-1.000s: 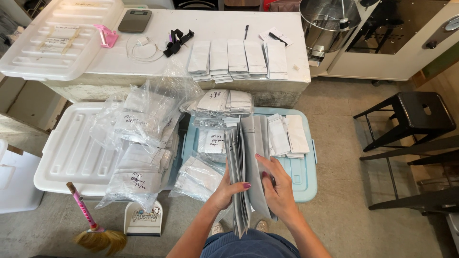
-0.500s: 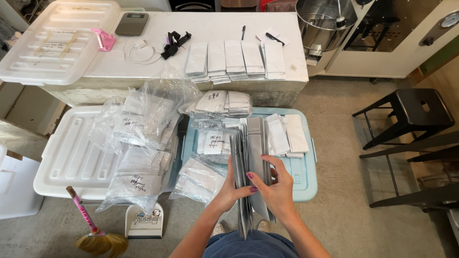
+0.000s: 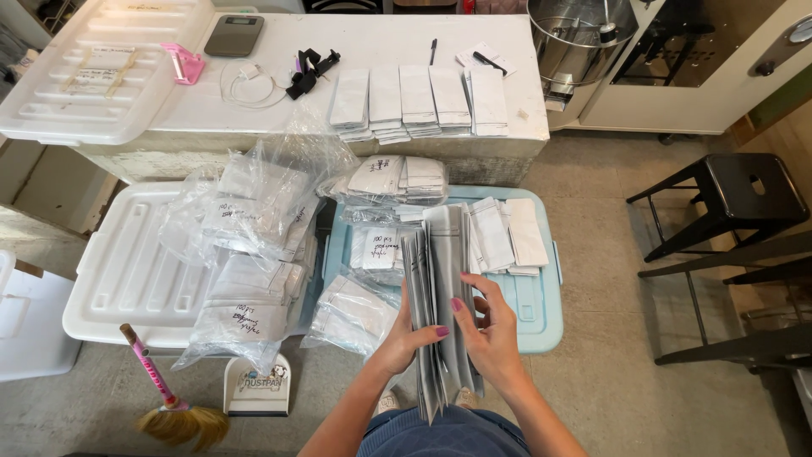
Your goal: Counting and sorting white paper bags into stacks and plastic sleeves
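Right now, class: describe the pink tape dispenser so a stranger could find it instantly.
Start at the long white table across the top. On its left part, between the big white bin lid and the grey digital scale, sits the tape dispenser, the only bright pink item up there.

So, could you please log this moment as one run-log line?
left hand: holds pouch stack | right hand: fingers leafing same stack | below: blue bin lid

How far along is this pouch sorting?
Done, it seems: five neat rows of flat white pouches on the table, and filled clear bags on the bin lids. In hand: a thick stack of pouches, gripped by the left hand while the right hand thumbs through. Left: loose pouches on the blue lid.
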